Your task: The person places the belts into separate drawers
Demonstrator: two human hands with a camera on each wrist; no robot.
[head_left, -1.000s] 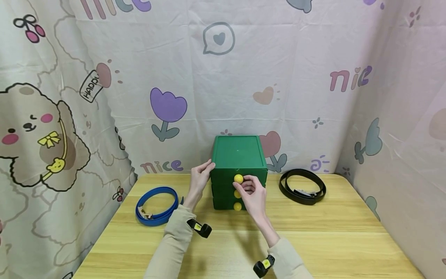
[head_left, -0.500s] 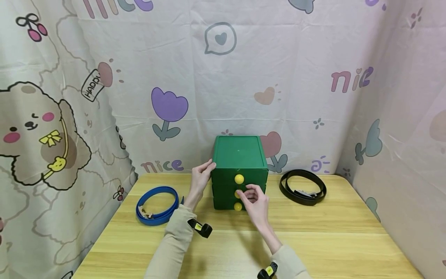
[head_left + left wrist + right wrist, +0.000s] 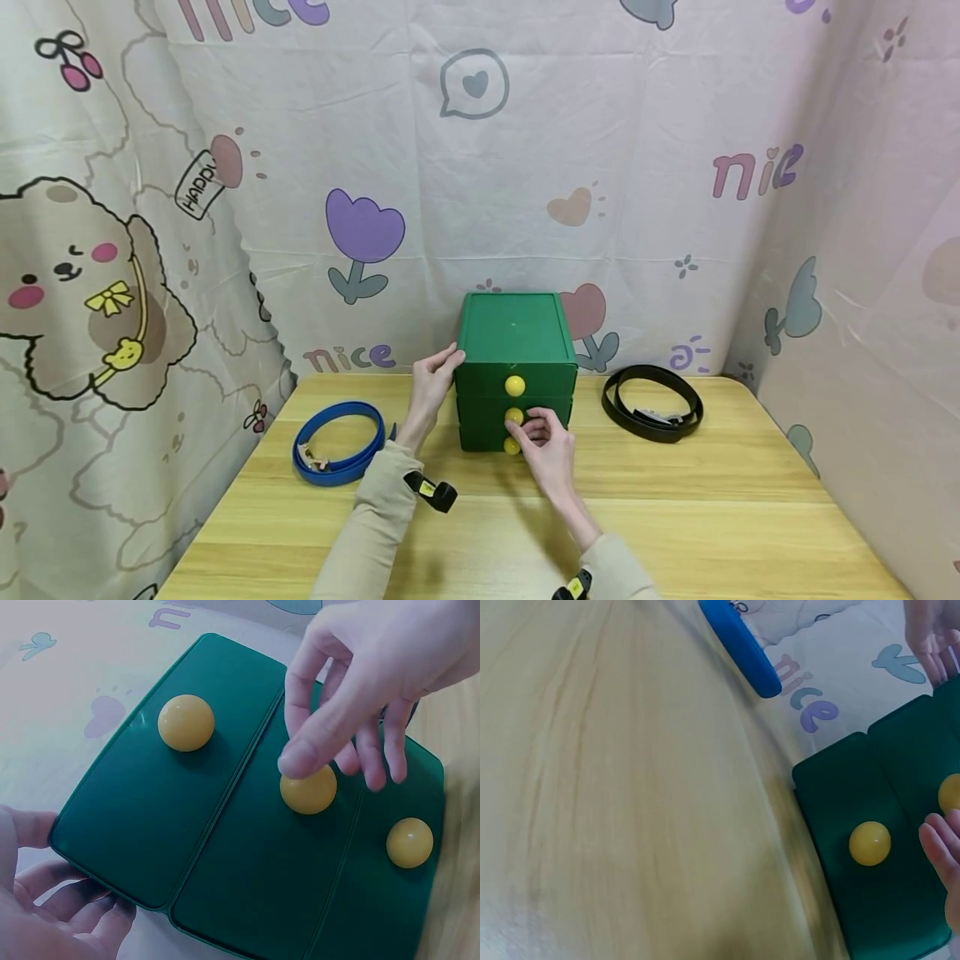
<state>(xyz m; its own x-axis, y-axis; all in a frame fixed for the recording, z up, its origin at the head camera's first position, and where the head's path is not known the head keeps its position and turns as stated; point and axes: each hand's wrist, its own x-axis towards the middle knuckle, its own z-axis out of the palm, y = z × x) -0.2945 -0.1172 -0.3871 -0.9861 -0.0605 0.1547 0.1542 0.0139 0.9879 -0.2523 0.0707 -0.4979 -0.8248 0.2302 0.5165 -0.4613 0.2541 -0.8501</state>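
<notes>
A green drawer box (image 3: pixel 514 327) with three yellow round knobs down its front stands on the wooden table. My left hand (image 3: pixel 429 387) rests against the box's left side, thumb at the upper front edge and fingers along the side panel in the left wrist view. With thumb and curled forefinger, my right hand (image 3: pixel 549 454) pinches the middle knob (image 3: pixel 308 789), and the thumb covers part of it. Above it is the top knob (image 3: pixel 514 386); below, the bottom knob (image 3: pixel 409 843). All drawer fronts look flush.
A coiled blue belt (image 3: pixel 306 462) with a gold-coloured buckle lies left of the box. On its right lies a coiled black belt (image 3: pixel 692 407) with a silver buckle. A printed curtain (image 3: pixel 480 167) hangs behind the table (image 3: pixel 712 517) and at both sides.
My right hand has let go of the top knob and moved down to the middle knob. The left hand stays at the box's side, and the box has not moved.
</notes>
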